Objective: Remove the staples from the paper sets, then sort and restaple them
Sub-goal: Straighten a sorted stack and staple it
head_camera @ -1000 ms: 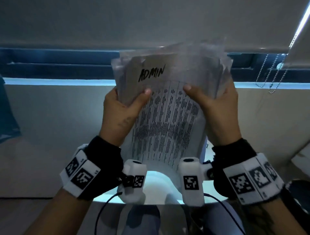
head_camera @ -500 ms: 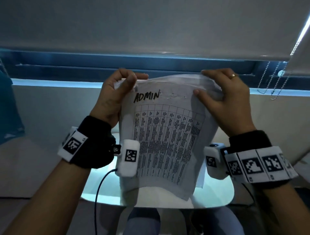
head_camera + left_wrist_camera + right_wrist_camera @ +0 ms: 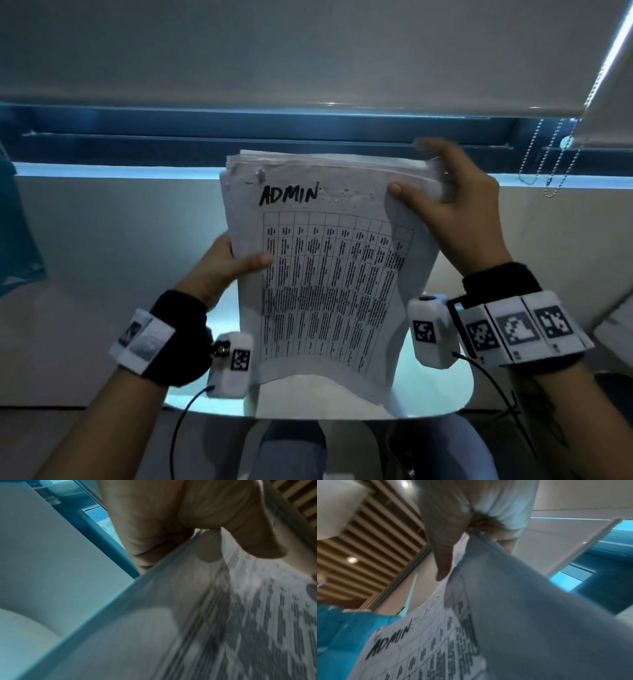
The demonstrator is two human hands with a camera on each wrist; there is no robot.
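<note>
Between both hands (image 3: 222, 267) (image 3: 455, 205), paper stack (image 3: 329, 274) upright.

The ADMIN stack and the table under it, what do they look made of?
Stack: thin matte printer paper, by its look; it bends and droops, and the printed grid shows plainly. Both hands hold it, left, right. Table: smooth and glossy with a rounded edge, possibly glass or plastic; it mirrors the light.

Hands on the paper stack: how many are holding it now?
2. The left hand holds the paper stack at its left edge; the right hand pinches its top right corner.
</note>
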